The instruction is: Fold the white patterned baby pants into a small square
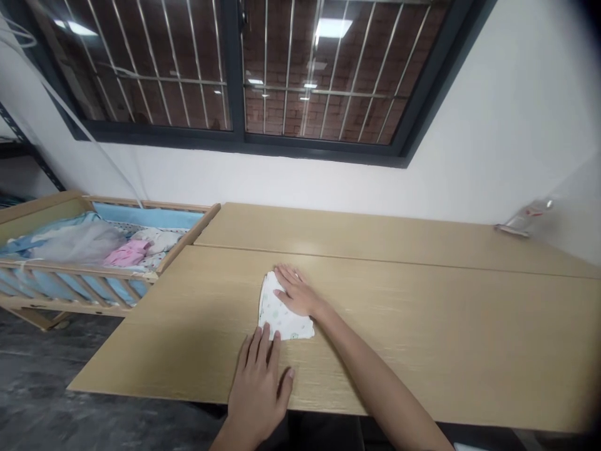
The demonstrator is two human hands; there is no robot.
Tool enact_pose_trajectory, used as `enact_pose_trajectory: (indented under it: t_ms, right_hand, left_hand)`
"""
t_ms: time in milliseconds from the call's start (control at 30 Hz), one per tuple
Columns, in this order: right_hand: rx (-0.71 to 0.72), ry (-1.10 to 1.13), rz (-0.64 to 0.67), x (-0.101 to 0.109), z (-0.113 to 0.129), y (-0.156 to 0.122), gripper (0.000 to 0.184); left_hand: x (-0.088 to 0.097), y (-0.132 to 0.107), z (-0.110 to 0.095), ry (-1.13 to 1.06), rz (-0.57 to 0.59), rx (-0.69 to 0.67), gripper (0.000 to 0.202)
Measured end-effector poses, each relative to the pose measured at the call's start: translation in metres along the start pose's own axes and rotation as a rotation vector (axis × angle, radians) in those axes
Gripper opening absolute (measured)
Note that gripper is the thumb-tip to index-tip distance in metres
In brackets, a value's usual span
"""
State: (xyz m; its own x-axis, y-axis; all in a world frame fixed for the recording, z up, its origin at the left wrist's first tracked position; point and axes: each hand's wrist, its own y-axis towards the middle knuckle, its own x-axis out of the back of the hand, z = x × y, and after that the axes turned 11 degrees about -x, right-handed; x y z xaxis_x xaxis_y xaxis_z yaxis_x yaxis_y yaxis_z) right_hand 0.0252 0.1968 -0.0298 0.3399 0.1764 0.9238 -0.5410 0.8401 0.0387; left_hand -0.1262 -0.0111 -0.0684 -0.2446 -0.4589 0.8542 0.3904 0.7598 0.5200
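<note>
A small white folded cloth point(285, 318) with a faint green print lies flat on the wooden table point(422, 338). Its shape is roughly a quarter circle, and layered edges show on the left side. My right hand point(295, 291) rests palm down on its upper right part, fingers stretched out toward the far side. My left hand point(259, 379) lies flat near the table's front edge, its fingers spread and the fingertips touching the cloth's lower left corner.
To the left stands a wooden crib point(183, 250) with blue lining, holding bedding and a pink cloth point(128, 253). A clear plastic packet-like item point(523, 219) sits at the far right by the wall. Behind the table is a barred window point(319, 147).
</note>
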Motion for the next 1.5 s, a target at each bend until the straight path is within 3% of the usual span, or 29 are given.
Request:
enact_pose_trajectory:
  t_ms: [167, 433, 667, 967, 1200, 1500]
  right_hand:
    - [-0.035, 0.062, -0.05, -0.005, -0.003, -0.003, 0.07]
    - [-0.091, 0.283, -0.366, -0.006, -0.016, -0.002, 0.041]
    - [-0.391, 0.672, -0.63, -0.014, -0.023, 0.005, 0.035]
    - [-0.421, 0.785, -0.628, -0.015, -0.025, 0.011, 0.042]
    - [-0.388, 0.782, -0.599, -0.015, -0.022, 0.011, 0.035]
    - [-0.351, 0.767, -0.576, -0.019, -0.023, 0.011, 0.032]
  left_hand:
    - [-0.002, 0.0, 0.0, -0.011, -0.013, -0.002, 0.071]
    - [0.002, 0.001, 0.001, -0.02, -0.022, -0.015, 0.078]
    - [0.004, -0.003, 0.009, -0.055, 0.037, -0.053, 0.083]
    - [0.005, -0.005, 0.008, -0.075, 0.031, -0.02, 0.078]
    - [0.008, -0.002, 0.014, -0.194, 0.032, 0.049, 0.056]
    - [0.013, 0.004, 0.013, -0.274, 0.058, 0.154, 0.047]
